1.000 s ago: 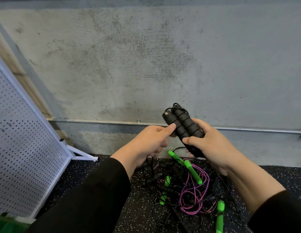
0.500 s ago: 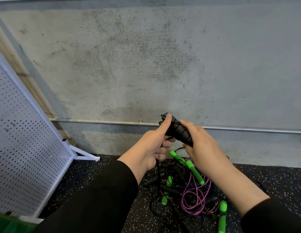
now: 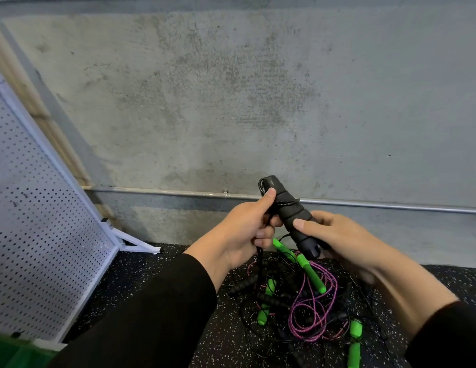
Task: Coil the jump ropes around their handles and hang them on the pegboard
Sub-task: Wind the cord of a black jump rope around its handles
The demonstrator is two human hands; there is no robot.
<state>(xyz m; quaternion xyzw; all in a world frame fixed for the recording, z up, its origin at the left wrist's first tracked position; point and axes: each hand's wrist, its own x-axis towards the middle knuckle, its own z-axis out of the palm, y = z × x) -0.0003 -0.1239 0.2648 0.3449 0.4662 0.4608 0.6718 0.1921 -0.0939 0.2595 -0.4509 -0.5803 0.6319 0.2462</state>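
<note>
My right hand (image 3: 335,237) grips a pair of black foam jump-rope handles (image 3: 290,213) held side by side, with thin black cord wound a few turns around them. My left hand (image 3: 245,229) pinches that black cord against the handles' upper end, thumb on top, and the cord trails down from its fingers to the floor. Below my hands lies a tangled pile of jump ropes (image 3: 306,306) with green handles, black handles and a purple cord. The white pegboard (image 3: 37,235) leans at the left.
A concrete wall with a metal conduit pipe (image 3: 152,192) runs behind the pile. The floor is black speckled rubber matting (image 3: 157,277). The pegboard's white foot (image 3: 136,244) sticks out onto the mat. A green object (image 3: 8,354) shows at the bottom left corner.
The black handles tilted and dropped a little lower. My left hand moved onto their upper end with the cord, and more turns of cord now lie around them.
</note>
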